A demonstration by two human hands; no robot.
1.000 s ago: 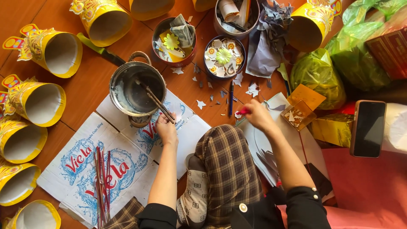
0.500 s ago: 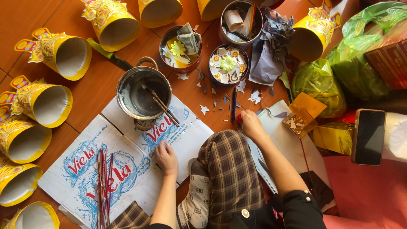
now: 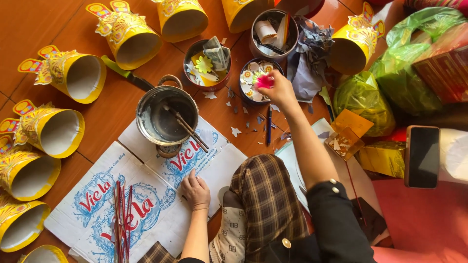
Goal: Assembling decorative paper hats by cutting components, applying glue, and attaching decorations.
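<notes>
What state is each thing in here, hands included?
Right hand: pinching a small pink piece over the bowl of paper flowers.
Left hand: empty, flat on the flattened cardboard.
Metal pot: open, sticks resting across it.
Yellow paper cones: lying on their sides, mouths open.
Phone: screen dark.
Blue pen: lying on the floor.

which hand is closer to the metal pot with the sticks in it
Left. The left hand rests flat on the cardboard just below the metal pot; the right hand is off to its right, over a small bowl.
</notes>
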